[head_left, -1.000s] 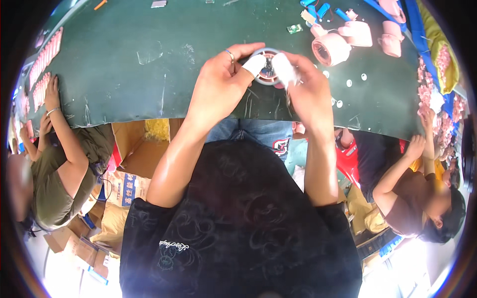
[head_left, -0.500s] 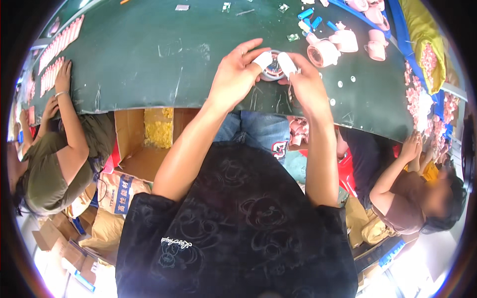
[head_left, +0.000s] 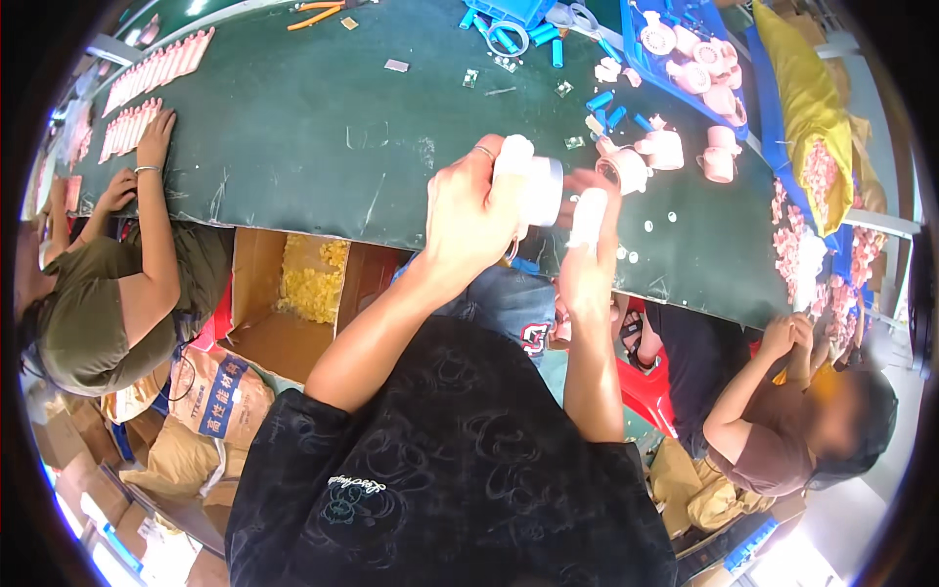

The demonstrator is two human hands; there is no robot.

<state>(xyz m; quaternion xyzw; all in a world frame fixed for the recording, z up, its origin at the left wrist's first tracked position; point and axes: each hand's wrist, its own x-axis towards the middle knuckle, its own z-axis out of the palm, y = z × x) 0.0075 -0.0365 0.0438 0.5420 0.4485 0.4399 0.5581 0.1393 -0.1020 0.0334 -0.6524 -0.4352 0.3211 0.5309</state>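
My left hand (head_left: 465, 210) is closed round a white, short round housing (head_left: 544, 191), held on its side just above the near part of the green table (head_left: 284, 147). A white wrap covers the left thumb. My right hand (head_left: 587, 249) is beside the housing's right end, with a gap between them. Its thumb also wears a white wrap, and its fingers are smeared by motion. Beyond the right hand lie open pink housings (head_left: 663, 150), round-bodied with short necks. Small blue cylindrical cells (head_left: 616, 117) are scattered next to them.
A blue tray (head_left: 636, 34) with pink parts stands at the far right. Orange-handled pliers (head_left: 318, 17) lie at the back. Pink strips (head_left: 161, 68) line the left side near a co-worker's hand (head_left: 155, 142). Another person's hands (head_left: 787, 335) are at the right edge.
The housing was held by both hands with its open face up; now it is tipped sideways in my left hand alone. My right hand has come away from it. The view has shifted.
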